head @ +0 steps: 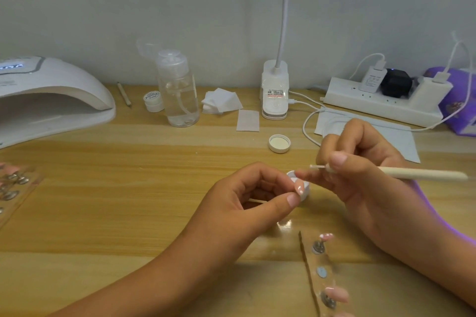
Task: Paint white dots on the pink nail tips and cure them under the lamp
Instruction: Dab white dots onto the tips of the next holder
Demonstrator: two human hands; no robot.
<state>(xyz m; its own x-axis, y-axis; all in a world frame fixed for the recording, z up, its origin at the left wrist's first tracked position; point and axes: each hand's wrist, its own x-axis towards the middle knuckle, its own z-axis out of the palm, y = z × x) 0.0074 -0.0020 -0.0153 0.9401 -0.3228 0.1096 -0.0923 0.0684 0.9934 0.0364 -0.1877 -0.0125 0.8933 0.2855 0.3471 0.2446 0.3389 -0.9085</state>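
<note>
Nearest me, pink nail tips (336,294) sat on a clear strip (313,279). My left hand (244,201) pinched one dotted tip (299,186) beside the small white pot (306,192), contents hidden; my right hand (360,162) gripped the dotting tool (412,174).

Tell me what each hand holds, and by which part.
Right hand pinches the dotting tool at its front end, just behind the tip. Left hand pinches a pink nail tip between thumb and forefinger; which part is hidden.
</note>
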